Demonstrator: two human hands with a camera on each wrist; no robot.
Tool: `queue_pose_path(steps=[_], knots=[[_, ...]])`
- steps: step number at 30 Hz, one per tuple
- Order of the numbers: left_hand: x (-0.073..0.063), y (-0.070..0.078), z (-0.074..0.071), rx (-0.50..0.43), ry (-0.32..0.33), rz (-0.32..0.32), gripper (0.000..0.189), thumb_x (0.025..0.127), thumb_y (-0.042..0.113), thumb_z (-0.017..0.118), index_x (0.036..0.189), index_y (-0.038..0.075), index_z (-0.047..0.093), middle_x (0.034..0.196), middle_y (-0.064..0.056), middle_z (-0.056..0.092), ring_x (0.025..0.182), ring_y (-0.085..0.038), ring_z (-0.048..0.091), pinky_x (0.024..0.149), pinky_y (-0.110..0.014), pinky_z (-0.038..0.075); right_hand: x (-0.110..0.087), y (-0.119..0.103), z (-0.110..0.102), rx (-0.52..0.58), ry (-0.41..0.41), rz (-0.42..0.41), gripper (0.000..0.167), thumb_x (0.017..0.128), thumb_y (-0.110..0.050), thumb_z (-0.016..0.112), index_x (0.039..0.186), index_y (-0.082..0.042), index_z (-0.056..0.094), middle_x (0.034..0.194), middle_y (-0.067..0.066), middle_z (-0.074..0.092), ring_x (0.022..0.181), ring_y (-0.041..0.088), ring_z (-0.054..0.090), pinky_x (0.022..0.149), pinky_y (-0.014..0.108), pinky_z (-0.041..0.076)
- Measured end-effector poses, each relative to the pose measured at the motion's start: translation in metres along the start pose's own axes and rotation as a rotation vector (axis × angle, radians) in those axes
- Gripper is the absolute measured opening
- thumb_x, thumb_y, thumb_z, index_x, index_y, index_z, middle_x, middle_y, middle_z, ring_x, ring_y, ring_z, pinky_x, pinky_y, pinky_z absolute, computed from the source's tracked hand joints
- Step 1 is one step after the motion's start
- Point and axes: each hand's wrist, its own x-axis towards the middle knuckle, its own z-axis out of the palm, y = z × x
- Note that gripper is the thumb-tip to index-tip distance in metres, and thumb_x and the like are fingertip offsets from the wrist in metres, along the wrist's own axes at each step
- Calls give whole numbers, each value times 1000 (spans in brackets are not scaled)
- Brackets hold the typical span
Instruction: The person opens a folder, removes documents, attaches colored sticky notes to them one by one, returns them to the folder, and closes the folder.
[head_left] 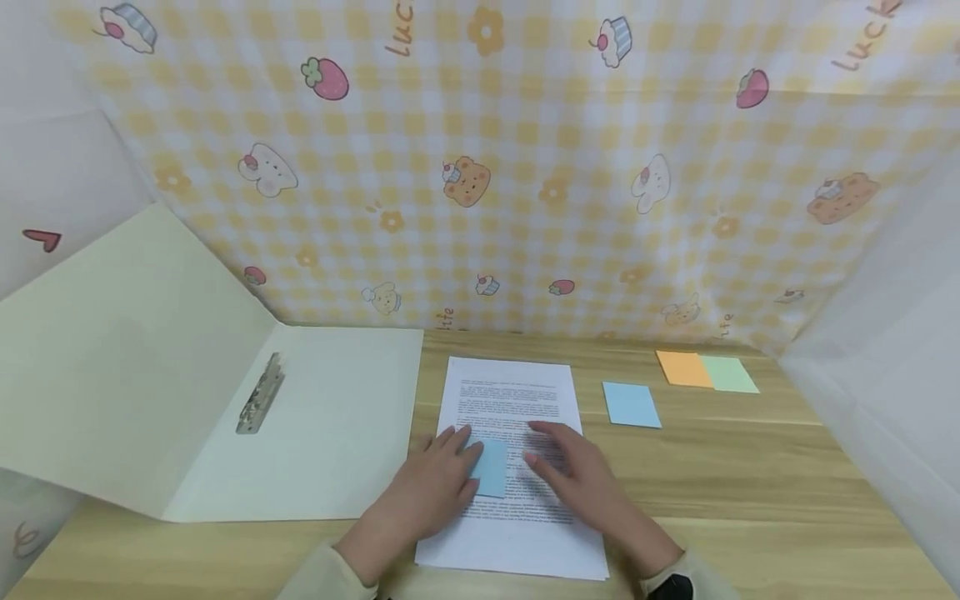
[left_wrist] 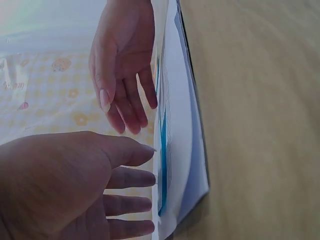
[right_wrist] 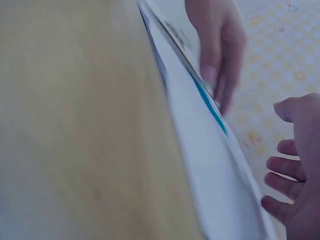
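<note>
A stack of printed paper (head_left: 517, 546) lies on the table in front of me. On its middle is a light-blue sticky note (head_left: 492, 471). My left hand (head_left: 437, 479) reaches over the paper's left side, its spread fingertips and thumb at the note's left edge and partly covering it. Across from it, to the note's right, my right hand (head_left: 581, 479) is over the printed text, thumb and fingers parted with nothing between them. In the left wrist view the paper's edge (left_wrist: 175, 125) shows a lifted lower sheet, and the note appears as a thin blue strip (left_wrist: 163, 160).
An open white folder (head_left: 337, 417) with a metal clip (head_left: 260, 396) lies left of the paper, its cover (head_left: 127, 358) raised. Right of the paper are a blue sticky pad (head_left: 632, 405), an orange one (head_left: 684, 369) and a green one (head_left: 729, 374). A checked curtain (head_left: 525, 125) hangs behind.
</note>
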Motion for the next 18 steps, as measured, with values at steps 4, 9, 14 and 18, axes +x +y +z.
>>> queue_pose_path(steps=[4, 9, 14, 18], knots=[[-1, -1, 2, -1, -29, 6, 50, 96, 30, 66, 142, 9, 58, 152, -16, 52, 140, -40, 50, 112, -59, 43, 6, 12, -21, -3, 12, 113, 40, 97, -32, 68, 130, -10, 66, 135, 9, 68, 120, 32, 67, 99, 50, 55], [-2, -1, 3, 34, -53, 1, 52, 99, 34, 62, 145, 10, 56, 155, -14, 50, 143, -38, 48, 113, -59, 42, 13, 34, -55, -49, 25, 270, 36, 101, -34, 63, 126, -8, 68, 126, 12, 71, 116, 31, 68, 96, 47, 57], [-3, 0, 3, 107, -77, -7, 54, 101, 37, 57, 147, 10, 53, 158, -10, 47, 145, -34, 46, 112, -59, 42, 19, 57, -94, -159, 41, 351, 42, 103, -39, 56, 122, -4, 69, 120, 17, 73, 114, 35, 67, 95, 51, 55], [-2, 2, 4, 148, -60, -5, 53, 101, 38, 58, 146, 10, 54, 157, -9, 48, 144, -33, 48, 110, -58, 45, 24, 76, -122, -212, 35, 437, 51, 104, -44, 51, 125, -1, 68, 122, 23, 70, 112, 40, 66, 91, 52, 54]])
